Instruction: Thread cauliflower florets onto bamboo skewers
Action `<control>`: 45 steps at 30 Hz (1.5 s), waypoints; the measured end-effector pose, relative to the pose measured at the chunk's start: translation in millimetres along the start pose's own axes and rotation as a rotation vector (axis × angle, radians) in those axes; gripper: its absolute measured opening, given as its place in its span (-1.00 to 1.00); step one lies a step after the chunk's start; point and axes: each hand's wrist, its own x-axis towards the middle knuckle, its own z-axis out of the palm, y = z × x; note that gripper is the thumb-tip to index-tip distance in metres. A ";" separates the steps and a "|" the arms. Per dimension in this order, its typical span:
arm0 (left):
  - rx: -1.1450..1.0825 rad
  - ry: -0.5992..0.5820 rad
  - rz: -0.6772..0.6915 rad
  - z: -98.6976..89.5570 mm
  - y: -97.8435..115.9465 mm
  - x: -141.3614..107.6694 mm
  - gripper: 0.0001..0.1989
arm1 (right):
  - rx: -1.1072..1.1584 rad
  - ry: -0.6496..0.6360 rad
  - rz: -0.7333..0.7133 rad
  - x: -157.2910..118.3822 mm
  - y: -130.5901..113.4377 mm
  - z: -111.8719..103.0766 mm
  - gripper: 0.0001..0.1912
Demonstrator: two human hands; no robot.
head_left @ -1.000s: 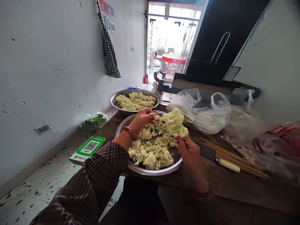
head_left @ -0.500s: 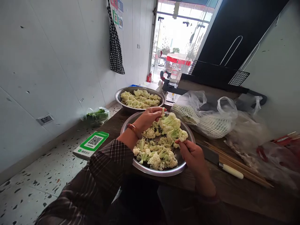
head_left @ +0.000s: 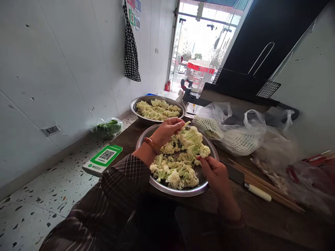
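My left hand [head_left: 171, 129] is closed in a pinch on a cauliflower floret [head_left: 186, 123], whose pale stem pokes out past the fingertips. Just below and to the right, my right hand [head_left: 214, 170] grips the lower end of a row of cauliflower florets [head_left: 193, 137] bunched close together. Whether a skewer runs through them is hidden. Both hands are over a round metal basin [head_left: 167, 190] with loose cauliflower pieces [head_left: 175, 174] in it.
Behind stands a second metal basin [head_left: 133, 108] of cauliflower. Right of the near basin lie a knife [head_left: 258, 192] and bamboo skewers [head_left: 277, 193]. Plastic bags [head_left: 240, 139] sit farther right. A QR-code sign [head_left: 104, 158] is at the table's left edge.
The stem in my left hand has tipped from upright toward the right. My right hand stays on the row of florets, almost unmoved. The whole view has shifted slightly.
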 end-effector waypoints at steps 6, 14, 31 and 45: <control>-0.016 0.029 -0.016 1.4 -0.4 -0.3 -0.67 | 0.015 -0.022 0.001 0.6 -0.7 -0.1 -0.56; 0.030 -0.018 -0.015 2.1 1.0 -2.7 -0.68 | -0.013 -0.004 0.020 1.4 -0.5 1.2 -0.55; -0.077 -0.061 0.000 6.8 3.7 -1.4 -0.79 | -0.005 0.008 0.024 1.2 0.4 0.5 -0.56; -0.099 -0.035 -0.012 8.2 3.1 -1.4 -0.75 | -0.029 0.026 -0.016 0.7 -4.5 0.3 -0.55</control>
